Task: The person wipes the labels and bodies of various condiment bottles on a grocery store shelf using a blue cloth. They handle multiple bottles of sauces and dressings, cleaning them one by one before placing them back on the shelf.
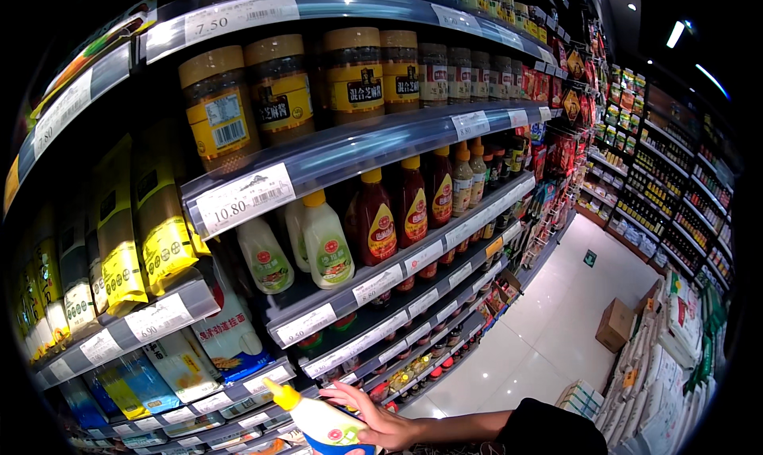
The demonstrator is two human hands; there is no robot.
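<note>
At the lower edge, my right hand (380, 425) grips a white squeeze bottle (324, 420) with a yellow nozzle cap and a blue band low on its front. The bottle tilts, its cap pointing up and left. My fingers reach past its far side, and the picture's edge cuts off its base. My left hand does not show. Similar white squeeze bottles (327, 244) with green labels stand on the shelf above, beside dark red sauce bottles (377, 220) with yellow caps.
Jars with tan lids (354, 77) line a higher shelf (373, 137). Yellow noodle packs (163, 209) fill the left shelves. On the right, a tiled floor (509, 336) runs past a cardboard box (615, 325) and stacked white sacks (652, 383).
</note>
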